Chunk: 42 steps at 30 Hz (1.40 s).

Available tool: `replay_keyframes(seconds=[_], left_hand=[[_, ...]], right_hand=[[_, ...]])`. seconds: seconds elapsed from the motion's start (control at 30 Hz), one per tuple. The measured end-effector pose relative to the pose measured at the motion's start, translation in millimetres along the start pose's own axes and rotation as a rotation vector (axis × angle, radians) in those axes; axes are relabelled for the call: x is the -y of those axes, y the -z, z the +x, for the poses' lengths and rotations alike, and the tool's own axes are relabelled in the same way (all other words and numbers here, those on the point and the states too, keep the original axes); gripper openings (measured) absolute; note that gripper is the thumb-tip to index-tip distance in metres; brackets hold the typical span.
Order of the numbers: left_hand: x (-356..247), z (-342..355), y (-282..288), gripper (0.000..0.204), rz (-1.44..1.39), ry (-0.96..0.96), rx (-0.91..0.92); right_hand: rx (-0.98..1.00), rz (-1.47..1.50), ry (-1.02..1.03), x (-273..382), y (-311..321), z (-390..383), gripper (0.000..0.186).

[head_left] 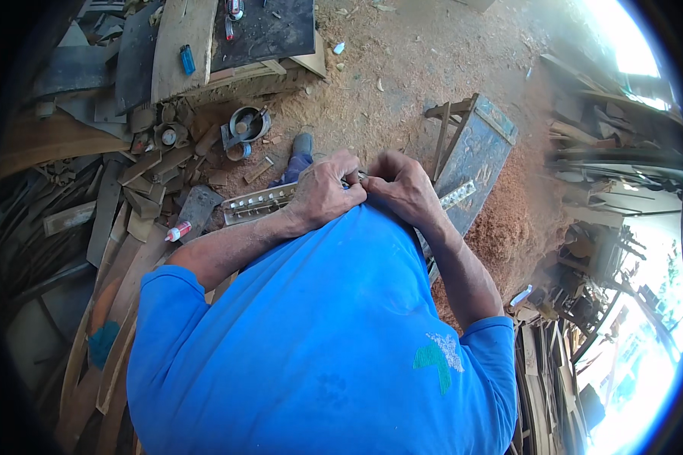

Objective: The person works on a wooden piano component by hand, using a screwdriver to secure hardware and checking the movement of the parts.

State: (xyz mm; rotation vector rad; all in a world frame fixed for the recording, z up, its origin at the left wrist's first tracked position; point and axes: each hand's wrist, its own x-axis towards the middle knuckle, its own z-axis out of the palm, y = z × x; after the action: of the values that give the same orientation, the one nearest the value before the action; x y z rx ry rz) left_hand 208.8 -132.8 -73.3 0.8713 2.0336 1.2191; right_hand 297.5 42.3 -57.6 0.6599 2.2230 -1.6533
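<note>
My left hand and my right hand are close together in front of my blue shirt, at its hem. Both have their fingers bent and pinched. Something small and dark shows between the left fingers, too little of it to name. The right fingers are slightly blurred, and what they hold is hidden. Beyond my left wrist lies a pale wooden piece with a row of holes or slots. A strip with a similar row of light marks shows beside my right forearm. Whether the two are one piece I cannot tell.
A worn wooden bench stands to the right beside a sawdust heap. At upper left, a low table carries a blue lighter. Metal cans, wood offcuts and a red-and-white bottle lie left.
</note>
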Motion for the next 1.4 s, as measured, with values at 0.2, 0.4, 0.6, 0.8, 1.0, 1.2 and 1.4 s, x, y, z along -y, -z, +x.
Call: replay_keyframes(seconds=[0.2, 0.4, 0.6, 0.8, 1.0, 1.2, 1.4], left_hand=[[-3, 0, 5, 0.020, -0.104, 0.262, 0.001], [-25, 13, 54, 0.017, -0.224, 0.664, 0.426], [10, 15, 65, 0.011, -0.268, 0.629, 0.609], [9, 15, 73, 0.005, -0.417, 0.704, 0.395], [8, 27, 88, 0.005, -0.698, 0.715, 0.018], [7, 42, 93, 0.007, -0.751, 0.565, -0.121], [2, 45, 94, 0.005, -0.785, 0.526, -0.165]], right_hand=[[0.069, -0.004, 0.006, 14, 2, -4, 0.026], [0.130, -0.050, 0.145, 15, -11, -1, 0.025], [0.193, -0.045, 0.340, 13, -20, 9, 0.024], [0.151, 0.122, 0.249, 15, -26, 36, 0.024], [-0.580, -0.167, 0.699, 38, -48, 34, 0.022], [-0.440, -0.046, 0.525, 48, -70, 41, 0.019], [-0.448, 0.132, 0.284, 58, -75, 47, 0.017]])
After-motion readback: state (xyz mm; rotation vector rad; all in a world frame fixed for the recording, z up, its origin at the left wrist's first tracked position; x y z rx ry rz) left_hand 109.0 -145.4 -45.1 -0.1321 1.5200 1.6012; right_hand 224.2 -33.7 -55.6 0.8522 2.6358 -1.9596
